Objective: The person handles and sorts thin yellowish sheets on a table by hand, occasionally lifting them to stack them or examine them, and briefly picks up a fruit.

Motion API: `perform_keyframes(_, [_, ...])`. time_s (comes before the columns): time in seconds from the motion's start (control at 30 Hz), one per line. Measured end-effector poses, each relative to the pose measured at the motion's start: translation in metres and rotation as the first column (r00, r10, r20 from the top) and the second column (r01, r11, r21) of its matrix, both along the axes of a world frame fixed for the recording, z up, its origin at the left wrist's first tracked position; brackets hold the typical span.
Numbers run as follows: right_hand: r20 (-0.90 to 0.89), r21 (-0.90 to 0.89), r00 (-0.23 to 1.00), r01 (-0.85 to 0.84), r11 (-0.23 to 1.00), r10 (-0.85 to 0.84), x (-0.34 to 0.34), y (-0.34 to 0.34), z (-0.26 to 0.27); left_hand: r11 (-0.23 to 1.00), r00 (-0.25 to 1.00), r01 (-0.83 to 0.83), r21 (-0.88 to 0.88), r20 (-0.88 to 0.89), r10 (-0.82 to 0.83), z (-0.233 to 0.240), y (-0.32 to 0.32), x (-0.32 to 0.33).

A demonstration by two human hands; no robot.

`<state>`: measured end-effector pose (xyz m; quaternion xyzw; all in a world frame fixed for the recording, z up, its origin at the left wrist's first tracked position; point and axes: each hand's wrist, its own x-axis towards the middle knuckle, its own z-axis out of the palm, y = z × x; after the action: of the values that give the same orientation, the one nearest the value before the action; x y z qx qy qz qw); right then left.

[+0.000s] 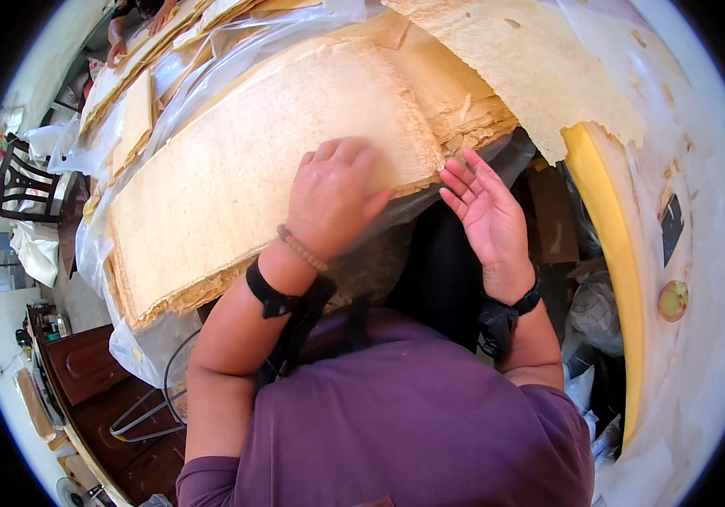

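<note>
A thick stack of large cream-coloured sheets with rough edges [223, 190] lies on clear plastic before me. My left hand [337, 184] rests palm down on the top sheet near its front edge, a little blurred, fingers bent. Just off the stack's right corner is my right hand [479, 203], palm up with its fingers apart and nothing in it. Behind that corner, a second stack of yellowish sheets [463, 114] shows its ragged layered edge. To the upper right, a single thin sheet [527, 57] hangs partly over the edge of a plastic-covered surface.
A yellow padded edge [609, 253] borders the plastic-covered surface at right, where a dark flat object [672, 228] and a round fruit [673, 301] lie. Another person's hands [116, 52] touch more sheets at upper left. A dark wooden chair [26, 184] stands at far left.
</note>
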<state>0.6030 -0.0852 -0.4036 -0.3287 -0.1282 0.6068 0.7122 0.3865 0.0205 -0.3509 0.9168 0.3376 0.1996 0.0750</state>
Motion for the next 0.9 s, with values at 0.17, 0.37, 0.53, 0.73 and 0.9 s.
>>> perform_keyframes(0.17, [0.006,-0.056,1.0,-0.022,0.998,0.023,0.001,0.003,0.0,0.999,0.998,-0.031,0.022,-0.045,0.032,0.001,-0.005,0.005])
perform_keyframes(0.37, [0.067,-0.171,0.998,-0.005,0.985,0.016,0.001,0.003,0.002,0.998,0.997,-0.057,0.041,-0.056,0.059,0.003,-0.007,0.009])
perform_keyframes(0.53, [0.209,-0.184,0.978,0.06,0.981,-0.021,0.0,0.001,0.003,0.996,0.994,-0.079,0.046,-0.078,0.082,0.003,-0.009,0.013])
perform_keyframes(0.73, [0.278,-0.164,0.96,0.031,0.986,0.016,0.002,-0.001,0.009,0.992,0.993,-0.068,0.11,-0.091,0.078,-0.004,-0.008,0.015])
perform_keyframes(0.9, [0.354,-0.133,0.935,0.075,0.988,-0.023,-0.004,-0.002,0.011,0.944,0.977,0.028,0.328,-0.208,0.044,-0.024,-0.011,0.016])
